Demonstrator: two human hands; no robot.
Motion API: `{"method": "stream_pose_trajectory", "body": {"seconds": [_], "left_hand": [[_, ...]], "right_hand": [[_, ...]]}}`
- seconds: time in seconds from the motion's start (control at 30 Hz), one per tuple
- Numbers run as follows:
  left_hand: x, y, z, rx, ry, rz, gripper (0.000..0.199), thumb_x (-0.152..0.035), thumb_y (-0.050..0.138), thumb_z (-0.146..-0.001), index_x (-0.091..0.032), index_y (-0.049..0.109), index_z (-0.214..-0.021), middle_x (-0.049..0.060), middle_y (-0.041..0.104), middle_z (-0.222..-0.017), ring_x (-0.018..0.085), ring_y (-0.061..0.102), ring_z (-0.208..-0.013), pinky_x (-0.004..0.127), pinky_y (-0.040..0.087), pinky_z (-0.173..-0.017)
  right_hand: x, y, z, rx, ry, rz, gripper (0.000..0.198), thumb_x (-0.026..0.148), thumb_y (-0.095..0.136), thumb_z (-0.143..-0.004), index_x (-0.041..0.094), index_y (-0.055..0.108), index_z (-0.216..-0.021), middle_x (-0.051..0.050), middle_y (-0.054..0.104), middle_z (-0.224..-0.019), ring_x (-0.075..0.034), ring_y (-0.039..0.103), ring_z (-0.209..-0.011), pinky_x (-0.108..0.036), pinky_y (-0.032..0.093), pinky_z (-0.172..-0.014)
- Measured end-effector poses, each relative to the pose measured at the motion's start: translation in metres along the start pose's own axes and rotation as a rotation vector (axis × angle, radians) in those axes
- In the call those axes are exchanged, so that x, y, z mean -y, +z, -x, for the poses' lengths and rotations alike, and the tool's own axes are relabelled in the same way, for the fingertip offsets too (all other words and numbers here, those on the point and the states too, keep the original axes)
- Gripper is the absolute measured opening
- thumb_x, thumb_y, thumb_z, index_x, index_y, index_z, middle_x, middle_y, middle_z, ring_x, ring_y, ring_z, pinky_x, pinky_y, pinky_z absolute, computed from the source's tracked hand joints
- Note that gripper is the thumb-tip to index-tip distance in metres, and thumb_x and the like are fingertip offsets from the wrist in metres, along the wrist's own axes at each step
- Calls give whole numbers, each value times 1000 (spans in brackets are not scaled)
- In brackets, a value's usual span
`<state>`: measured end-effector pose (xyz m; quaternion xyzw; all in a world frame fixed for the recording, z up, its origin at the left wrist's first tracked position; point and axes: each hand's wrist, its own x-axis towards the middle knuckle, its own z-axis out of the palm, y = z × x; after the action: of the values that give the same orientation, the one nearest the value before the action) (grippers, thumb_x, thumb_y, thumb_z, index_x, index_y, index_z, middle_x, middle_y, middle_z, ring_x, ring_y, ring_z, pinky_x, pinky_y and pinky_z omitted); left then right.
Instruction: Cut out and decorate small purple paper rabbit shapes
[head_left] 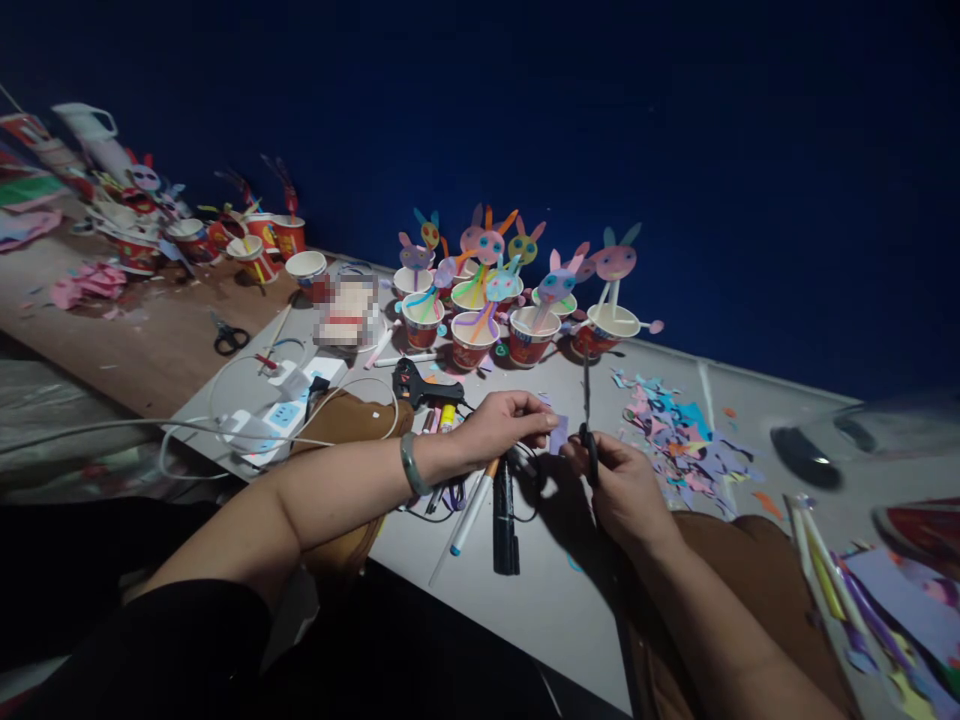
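My left hand [504, 432], with a dark bangle at the wrist, pinches a small piece of purple paper [559, 434] over the table. In my right hand [624, 487] is a pair of scissors [588, 410], its blades pointing away from me beside the paper. Whether the blades touch the paper I cannot tell. Below the hands lie a black marker [505, 525] and a white marker with a blue end [469, 515]. A black glue gun [426, 388] rests just beyond my left wrist.
Paper cups [475, 343] with paper rabbit figures stand at the back. Paper scraps [675, 430] are piled to the right. A white power strip [281, 415] with cables lies left, and another pair of scissors [229, 336] is farther left. Dark glasses [806, 458] lie at the right.
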<state>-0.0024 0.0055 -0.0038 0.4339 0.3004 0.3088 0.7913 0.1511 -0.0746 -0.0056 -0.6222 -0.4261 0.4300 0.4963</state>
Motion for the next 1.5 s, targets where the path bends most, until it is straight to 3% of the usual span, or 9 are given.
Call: {"method": "stream_pose_trajectory", "body": {"seconds": [0.33, 0.6, 0.77, 1.0, 1.27, 1.4, 1.5], "left_hand": [[12, -3, -1, 182, -55, -125, 55, -55, 83, -55, -10, 60, -76, 0, 62, -65, 7, 57, -57, 23, 43, -60], [11, -3, -1, 139, -49, -132, 54, -55, 82, -56, -10, 59, -74, -2, 60, -63, 6, 54, -57, 23, 41, -60], [2, 0, 2, 91, 26, -126, 49, -48, 85, -55, -10, 59, -73, -6, 56, -62, 3, 48, -59, 22, 36, -62], [0, -3, -2, 54, 56, -95, 49, -45, 85, -55, -10, 61, -80, -4, 59, -65, 5, 52, -59, 23, 39, -63], [-2, -3, -3, 52, 50, -26, 43, -46, 80, -63, -11, 59, -78, -3, 59, -63, 6, 54, -56, 23, 41, -61], [-3, -2, -4, 85, 10, 43, 29, -37, 70, -70, -11, 60, -80, 0, 62, -63, 9, 58, -57, 24, 43, -60], [-3, -2, -2, 205, -17, 85, 32, -25, 69, -67, -12, 64, -96, 3, 68, -78, 10, 62, -61, 24, 44, -60]], "right_hand": [[11, 3, 0, -91, -34, 34, 36, 46, 80, -60, 20, 57, -53, 2, 50, -54, -12, 44, -56, -25, 40, -54], [4, 1, -2, -71, -12, -4, 31, 42, 82, -57, 20, 60, -55, 3, 50, -54, -11, 43, -55, -24, 39, -53], [-3, -2, -2, 0, -8, -2, 31, 40, 84, -57, 19, 61, -57, 3, 53, -57, -10, 44, -56, -23, 38, -54], [-3, -2, -3, 27, 15, 35, 33, 43, 84, -56, 19, 61, -58, 2, 54, -58, -10, 43, -56, -23, 38, -53], [4, -2, -1, 22, -10, 124, 37, 47, 75, -66, 20, 54, -53, 2, 47, -54, -11, 40, -54, -24, 35, -49], [-5, -4, -4, 31, 32, -25, 34, 47, 76, -64, 20, 56, -58, 3, 46, -54, -11, 39, -52, -24, 34, -47], [-5, -4, -6, 101, 99, -183, 31, 45, 78, -63, 21, 59, -60, 2, 51, -57, -12, 45, -54, -27, 41, -52]]}}
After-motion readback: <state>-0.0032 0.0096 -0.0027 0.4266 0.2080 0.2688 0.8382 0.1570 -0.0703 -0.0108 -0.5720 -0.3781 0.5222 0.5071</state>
